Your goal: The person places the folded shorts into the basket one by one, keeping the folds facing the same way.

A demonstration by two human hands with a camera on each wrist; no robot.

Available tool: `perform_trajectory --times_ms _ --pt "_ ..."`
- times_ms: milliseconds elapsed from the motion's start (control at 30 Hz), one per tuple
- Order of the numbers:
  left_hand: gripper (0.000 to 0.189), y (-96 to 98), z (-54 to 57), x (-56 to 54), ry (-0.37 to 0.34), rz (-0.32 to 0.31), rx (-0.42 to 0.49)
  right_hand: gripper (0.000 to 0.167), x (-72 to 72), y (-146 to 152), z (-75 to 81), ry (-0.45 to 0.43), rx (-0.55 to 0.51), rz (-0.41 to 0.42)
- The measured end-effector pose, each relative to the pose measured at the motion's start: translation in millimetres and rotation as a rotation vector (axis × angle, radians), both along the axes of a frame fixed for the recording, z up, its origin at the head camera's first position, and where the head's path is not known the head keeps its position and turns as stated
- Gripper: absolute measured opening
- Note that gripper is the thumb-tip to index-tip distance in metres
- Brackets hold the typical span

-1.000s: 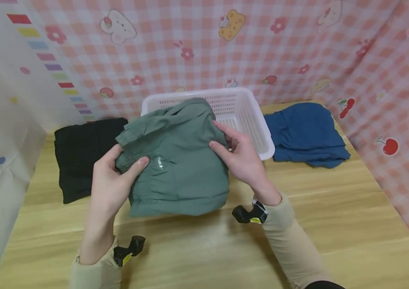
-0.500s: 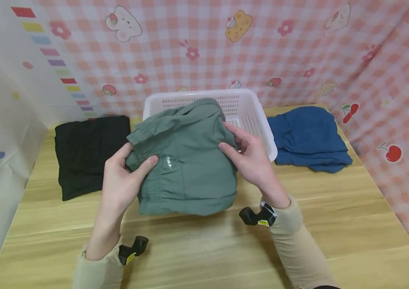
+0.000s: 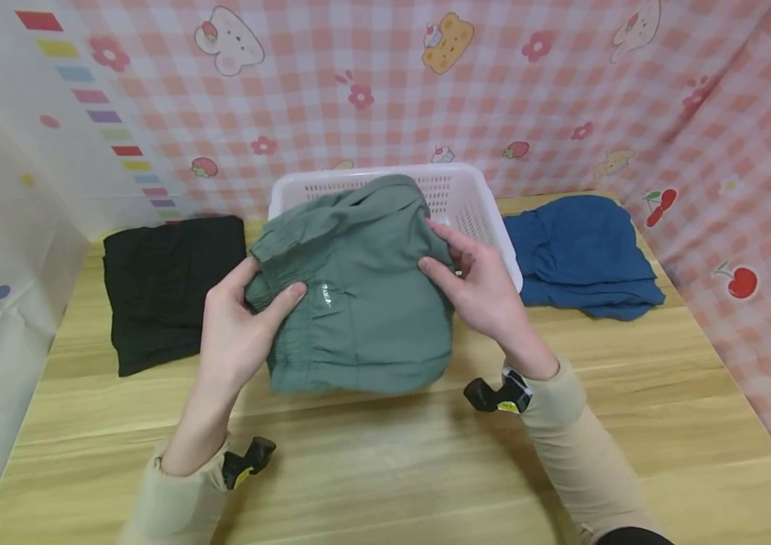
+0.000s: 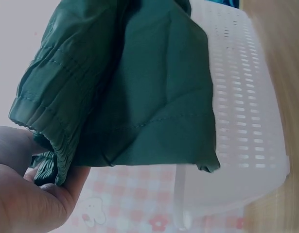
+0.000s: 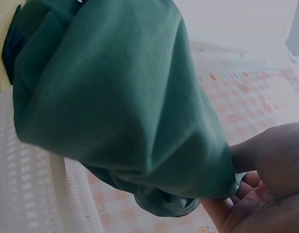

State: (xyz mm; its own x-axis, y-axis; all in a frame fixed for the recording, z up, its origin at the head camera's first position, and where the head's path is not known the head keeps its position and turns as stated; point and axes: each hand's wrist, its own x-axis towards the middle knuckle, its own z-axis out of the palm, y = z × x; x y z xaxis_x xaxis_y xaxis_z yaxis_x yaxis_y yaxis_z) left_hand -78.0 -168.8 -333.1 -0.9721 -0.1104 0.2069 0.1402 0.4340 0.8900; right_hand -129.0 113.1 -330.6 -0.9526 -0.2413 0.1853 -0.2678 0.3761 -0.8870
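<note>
A folded green garment with a gathered elastic waistband and small white lettering, likely shorts or pants [image 3: 385, 303], is held up between both hands in front of the basket. My left hand [image 3: 238, 322] pinches its waistband edge, thumb on top and fingers underneath. On the other side my right hand [image 3: 480, 288] grips the garment's right edge between thumb and fingers. The left wrist view shows the gathered waistband [image 4: 52, 141] bunched in the left hand [image 4: 27, 189]. In the right wrist view the cloth [image 5: 125, 97] hangs from the right hand [image 5: 261, 179]. Behind it stands a white plastic basket [image 3: 494, 227], partly hidden.
A folded black garment [image 3: 167, 295] lies on the wooden table [image 3: 371, 469] at the left. To the right of the basket lies a folded blue garment [image 3: 582, 253]. A pink checked cloth [image 3: 385, 113] hangs behind the table.
Both hands have shifted slightly right and, lately, a little up in the head view, carrying the green garment. Their hold looks the same. The black and blue garments stay put.
</note>
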Motion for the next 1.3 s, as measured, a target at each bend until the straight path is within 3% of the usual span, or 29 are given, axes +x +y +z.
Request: perform_trajectory --times_ms 133,367,633,967,1100,1300 --pt "0.038 2.6 2.2 -2.7 0.007 -0.001 -0.011 0.052 -5.7 4 4.0 0.015 0.056 0.001" --pt "0.039 4.8 9.8 -12.2 0.042 -0.024 -0.046 0.051 -19.2 13 18.8 0.009 0.079 0.074" --pt "0.041 6.1 24.2 -26.7 0.046 -0.066 -0.051 0.051 -37.1 21 40.6 0.033 0.251 0.091" --pt "0.041 4.7 25.3 -50.8 0.070 -0.084 -0.052 0.053 -64.1 18 46.1 0.032 0.233 0.126" --pt "0.040 5.5 25.1 -60.9 0.100 -0.073 -0.066 0.056 -73.9 18 48.6 0.003 0.225 0.114" --pt "0.039 6.6 23.0 -73.2 0.141 -0.036 -0.062 0.052 -86.1 13 52.1 0.029 0.214 0.107"
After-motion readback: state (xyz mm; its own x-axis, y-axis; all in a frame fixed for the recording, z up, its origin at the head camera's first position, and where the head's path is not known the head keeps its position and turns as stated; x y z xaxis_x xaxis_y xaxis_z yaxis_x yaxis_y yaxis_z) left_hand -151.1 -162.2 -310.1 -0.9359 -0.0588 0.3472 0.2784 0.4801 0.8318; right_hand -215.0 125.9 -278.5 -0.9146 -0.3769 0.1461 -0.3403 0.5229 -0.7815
